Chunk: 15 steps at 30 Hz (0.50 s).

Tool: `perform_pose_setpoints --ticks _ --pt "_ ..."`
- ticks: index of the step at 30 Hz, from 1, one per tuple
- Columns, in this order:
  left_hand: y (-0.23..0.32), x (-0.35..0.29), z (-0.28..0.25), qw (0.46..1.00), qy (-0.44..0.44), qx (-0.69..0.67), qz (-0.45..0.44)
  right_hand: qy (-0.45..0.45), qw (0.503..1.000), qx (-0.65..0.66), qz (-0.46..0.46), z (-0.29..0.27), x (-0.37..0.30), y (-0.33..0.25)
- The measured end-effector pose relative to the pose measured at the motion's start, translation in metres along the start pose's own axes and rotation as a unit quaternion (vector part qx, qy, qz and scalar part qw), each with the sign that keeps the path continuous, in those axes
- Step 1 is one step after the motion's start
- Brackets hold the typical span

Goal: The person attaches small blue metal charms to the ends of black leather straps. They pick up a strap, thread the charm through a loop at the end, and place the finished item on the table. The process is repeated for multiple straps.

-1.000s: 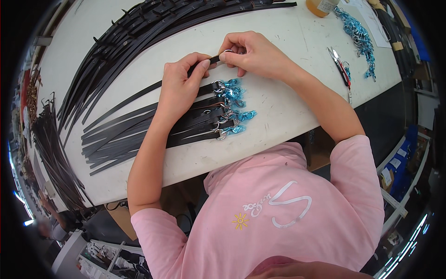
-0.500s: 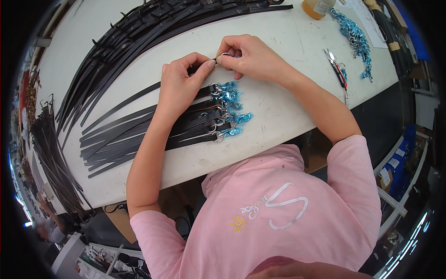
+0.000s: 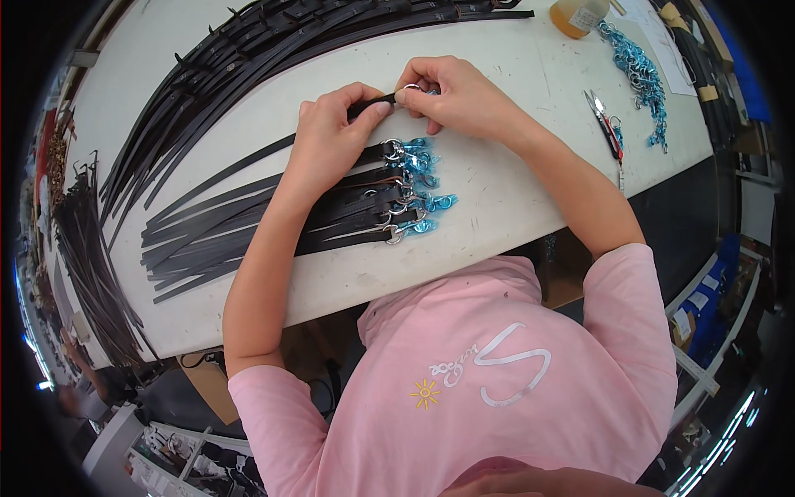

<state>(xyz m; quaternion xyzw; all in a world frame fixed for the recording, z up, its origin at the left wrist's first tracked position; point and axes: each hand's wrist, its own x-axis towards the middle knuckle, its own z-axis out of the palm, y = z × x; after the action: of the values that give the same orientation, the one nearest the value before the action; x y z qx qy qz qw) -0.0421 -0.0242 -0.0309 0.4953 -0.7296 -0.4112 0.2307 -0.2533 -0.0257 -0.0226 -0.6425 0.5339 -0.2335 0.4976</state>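
Note:
My left hand (image 3: 333,137) is closed on a black strap (image 3: 261,155), pinching it near its end between thumb and fingers. The strap's long tail runs down to the left across the table. Close beside it, my right hand (image 3: 460,101) pinches a silver metal ring (image 3: 411,86) at the strap's tip. Its curled fingers hide most of that hardware. Below my hands lies a row of black straps (image 3: 217,219), their right ends fitted with silver snap hooks (image 3: 397,214) partly wrapped in blue plastic film (image 3: 424,157).
A large bundle of black straps (image 3: 248,62) covers the table's far left, with another bundle (image 3: 93,265) at the left edge. On the right lie red-handled snips (image 3: 607,131) and a heap of blue-wrapped hooks (image 3: 639,70). A bottle of amber liquid (image 3: 575,16) stands behind.
My hands have drawn slightly apart, and more of the strap shows between them. The whole view has shifted a little.

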Motion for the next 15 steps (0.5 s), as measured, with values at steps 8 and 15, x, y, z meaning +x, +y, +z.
perform_pose_setpoints --ticks 8,15 --pt "-0.005 0.001 0.001 0.996 0.01 -0.083 -0.023 -0.02 1.0 -0.017 -0.001 0.001 0.003 0.001" --pt "0.002 0.002 0.001 0.997 -0.006 -0.057 -0.043 -0.027 1.0 -0.006 0.01 0.0 0.002 0.002"
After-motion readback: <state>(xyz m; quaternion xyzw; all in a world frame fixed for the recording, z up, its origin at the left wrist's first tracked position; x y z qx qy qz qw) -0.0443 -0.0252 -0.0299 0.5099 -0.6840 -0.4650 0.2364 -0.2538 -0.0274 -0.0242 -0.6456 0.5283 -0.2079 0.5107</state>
